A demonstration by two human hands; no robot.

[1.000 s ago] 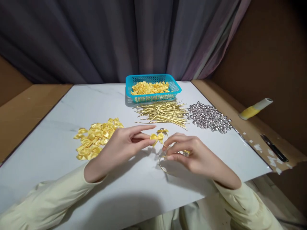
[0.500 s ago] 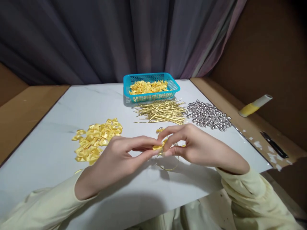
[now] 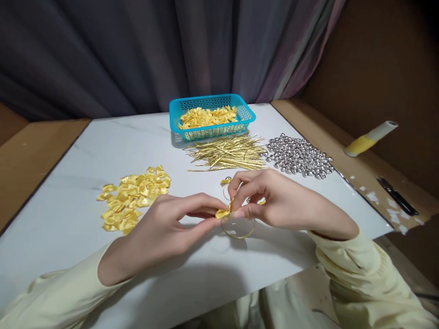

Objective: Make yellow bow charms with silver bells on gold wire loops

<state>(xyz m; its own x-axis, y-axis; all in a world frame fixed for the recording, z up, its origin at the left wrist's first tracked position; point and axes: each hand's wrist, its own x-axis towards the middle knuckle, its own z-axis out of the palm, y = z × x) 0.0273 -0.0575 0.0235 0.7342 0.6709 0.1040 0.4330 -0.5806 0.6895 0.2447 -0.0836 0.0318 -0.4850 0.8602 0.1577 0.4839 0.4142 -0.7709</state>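
Observation:
Between the thumb and fingers of my left hand point(image 3: 168, 230) is a small yellow satin ribbon bow point(image 3: 222, 213). My right hand point(image 3: 277, 198) meets it at the bow, its thumb and forefinger pinched on a gold twist tie point(image 3: 240, 237). Part of the tie curves in a loop below the fingertips. The pinch itself is partly hidden by the fingers. Just behind, a finished-looking piece with yellow ribbon and a silver bell point(image 3: 227, 179) lies on the table. More ribbon and silver show partly behind my right hand.
Loose yellow bows point(image 3: 133, 196) lie in a pile at the left. At the back stands a blue basket point(image 3: 212, 132) of yellow bows, with gold twist ties point(image 3: 226, 153) before it. Silver bells point(image 3: 298, 155) are heaped at right, near black snips point(image 3: 398, 196) and a yellow-and-white tube point(image 3: 370, 138).
The view has shifted slightly. Both hands stay together at the pinch, and more of the bow now shows between the fingertips. My right fingers have drawn a little up from it.

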